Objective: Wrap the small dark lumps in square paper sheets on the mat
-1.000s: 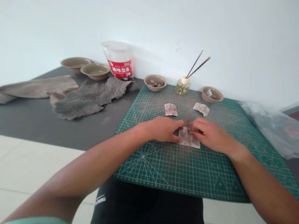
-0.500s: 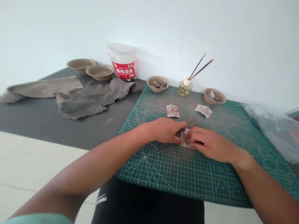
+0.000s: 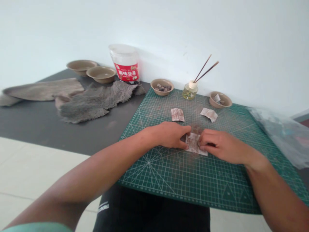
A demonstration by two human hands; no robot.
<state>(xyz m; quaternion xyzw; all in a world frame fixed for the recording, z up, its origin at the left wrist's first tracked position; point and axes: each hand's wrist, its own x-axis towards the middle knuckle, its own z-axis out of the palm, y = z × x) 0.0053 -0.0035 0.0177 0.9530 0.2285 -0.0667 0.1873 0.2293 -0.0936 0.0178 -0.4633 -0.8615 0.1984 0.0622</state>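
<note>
A small pale sheet with brown smudges point(image 3: 193, 143) lies flat on the green cutting mat point(image 3: 173, 174). My left hand point(image 3: 172, 135) rests at its left edge, thumb and forefinger apart and touching the sheet's corners. Over the right part of the sheet is my right hand point(image 3: 216, 144), its fingers pinched together; what they hold, if anything, is hidden. Beyond the hands lie two more smudged pieces, one on the left point(image 3: 177, 114) and a curled one on the right point(image 3: 209, 114).
A bowl of dark lumps point(image 3: 162, 87), a reed diffuser point(image 3: 190, 90) and another bowl point(image 3: 220, 99) line the mat's back. Left are grey cloths point(image 3: 94, 101), two bowls point(image 3: 101, 74) and a nut tub point(image 3: 126, 66). A clear plastic bag point(image 3: 280, 132) lies right.
My right hand has moved a little to the right across the sheet, so more of its smudged surface shows. My left hand has stayed at the left edge.
</note>
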